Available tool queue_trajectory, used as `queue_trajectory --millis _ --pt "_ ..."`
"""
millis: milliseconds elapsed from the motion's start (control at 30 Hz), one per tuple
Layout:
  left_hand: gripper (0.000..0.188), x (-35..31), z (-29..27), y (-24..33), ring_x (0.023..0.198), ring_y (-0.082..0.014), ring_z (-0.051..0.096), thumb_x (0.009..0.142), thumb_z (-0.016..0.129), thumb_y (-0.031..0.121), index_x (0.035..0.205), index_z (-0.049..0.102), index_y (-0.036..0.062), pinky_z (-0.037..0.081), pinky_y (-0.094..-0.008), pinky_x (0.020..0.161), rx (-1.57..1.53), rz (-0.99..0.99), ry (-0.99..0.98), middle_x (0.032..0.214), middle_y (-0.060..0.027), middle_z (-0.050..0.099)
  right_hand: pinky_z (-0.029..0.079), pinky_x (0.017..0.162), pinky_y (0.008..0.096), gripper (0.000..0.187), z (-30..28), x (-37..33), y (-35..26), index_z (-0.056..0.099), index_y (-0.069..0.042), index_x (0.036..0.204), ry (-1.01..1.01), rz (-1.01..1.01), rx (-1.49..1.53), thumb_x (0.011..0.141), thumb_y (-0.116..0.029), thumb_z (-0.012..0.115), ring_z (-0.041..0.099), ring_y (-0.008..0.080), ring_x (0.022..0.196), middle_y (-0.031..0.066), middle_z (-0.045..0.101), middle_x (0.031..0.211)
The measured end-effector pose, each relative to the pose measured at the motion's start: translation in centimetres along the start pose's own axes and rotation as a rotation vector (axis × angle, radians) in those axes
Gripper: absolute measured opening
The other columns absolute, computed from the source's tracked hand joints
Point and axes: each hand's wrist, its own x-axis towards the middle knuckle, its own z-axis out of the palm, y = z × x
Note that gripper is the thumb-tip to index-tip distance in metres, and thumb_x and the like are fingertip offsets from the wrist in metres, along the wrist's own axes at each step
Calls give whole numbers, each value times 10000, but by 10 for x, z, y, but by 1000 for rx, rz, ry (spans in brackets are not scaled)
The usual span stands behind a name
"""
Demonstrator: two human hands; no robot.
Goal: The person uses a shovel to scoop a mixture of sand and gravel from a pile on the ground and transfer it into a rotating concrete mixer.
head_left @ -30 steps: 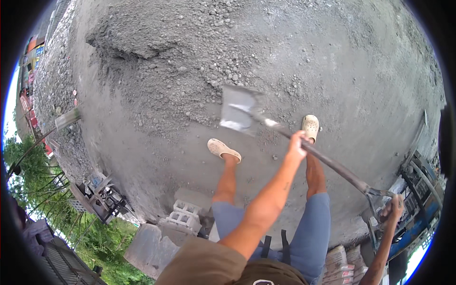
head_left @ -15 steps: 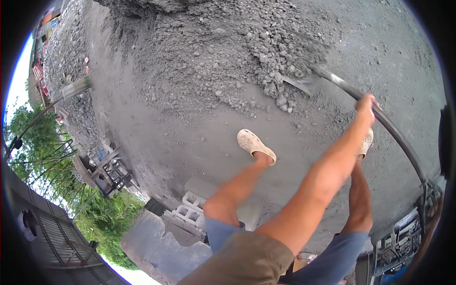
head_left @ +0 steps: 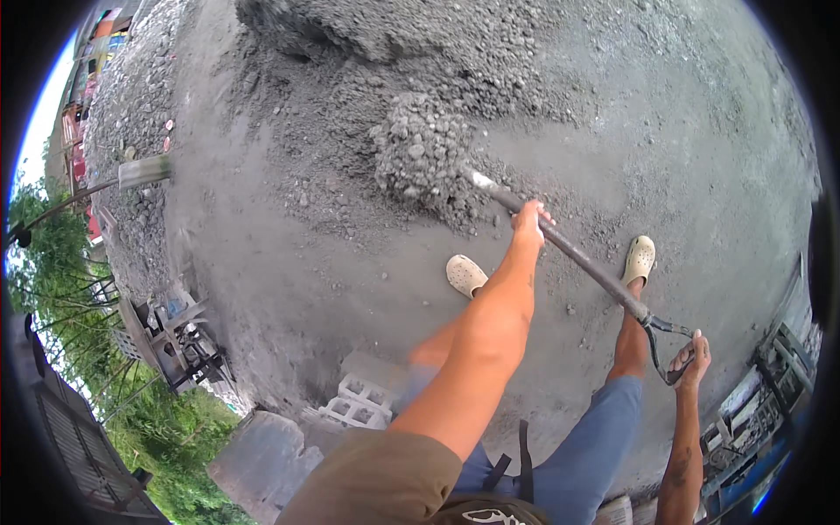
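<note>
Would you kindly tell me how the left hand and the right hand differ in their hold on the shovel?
The left hand wraps around the shaft, while the right hand grips the D-shaped handle.
The left hand is nearer the gray lumpy load; the right hand is at the opposite end.
The left hand appears higher in the picture, the right hand lower and farther right.
Both are closed on the same shovel.

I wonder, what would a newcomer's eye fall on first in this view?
Probably the shovel, its far end heaped with grey lumpy material above the picture's centre. The left hand grips the shaft right of centre, the right hand its handle at lower right. Two pale clogs also stand out, one either side of the shaft.
</note>
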Motion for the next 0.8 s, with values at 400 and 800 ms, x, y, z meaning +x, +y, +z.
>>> queue_trajectory --millis 400,800 --pt "211 -483 -306 297 562 -175 475 775 644 93 691 457 145 460 -395 600 -428 530 214 615 5 444 368 336 283 323 192 -252 -129 510 -63 719 -813 10 -108 849 -260 730 453 148 348 47 474 498" --pt "285 -895 -645 204 515 -81 442 910 607 242 733 421 118 450 -236 505 -843 1435 128 603 44 403 417 462 350 315 235 -571 -188 593 -80 687 -1810 -1112 224 752 -285 822 530 228 491 63 549 596"
